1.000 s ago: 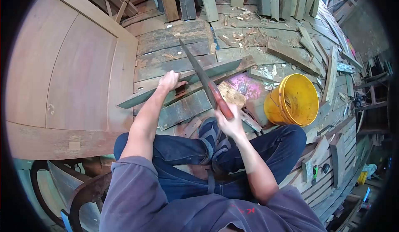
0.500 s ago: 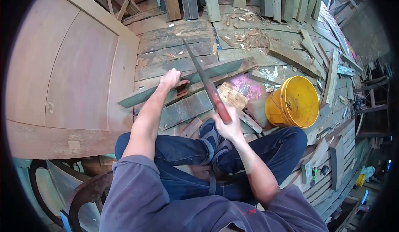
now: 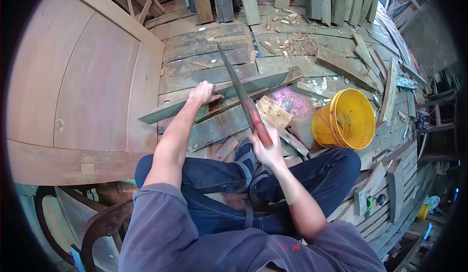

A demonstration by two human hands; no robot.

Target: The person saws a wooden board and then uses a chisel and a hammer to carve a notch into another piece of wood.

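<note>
My right hand point(image 3: 267, 145) is wrapped round the red handle of a long saw point(image 3: 240, 89). The blade points up and to the left, across a long grey-green board point(image 3: 170, 110). On that board, left of the blade, my left hand point(image 3: 204, 94) presses down with its fingers gripping the edge. Beneath the board lies a brown beam point(image 3: 287, 78), and a wide dark plank point(image 3: 219, 128) rests nearer to me. Just right of the saw is a light wood block point(image 3: 273, 112).
A yellow bucket point(image 3: 343, 119) stands by my right knee. To the left is a large wooden panel point(image 3: 92, 77). Planks point(image 3: 200, 1) lean upright at the back. An offcut beam point(image 3: 346, 70) and wood chips lie on the floor at the right. A curved chair point(image 3: 92, 228) is at the lower left.
The saw in my right hand has shifted very slightly, its tip a little to the right. My left hand stays in the same place on the board.
</note>
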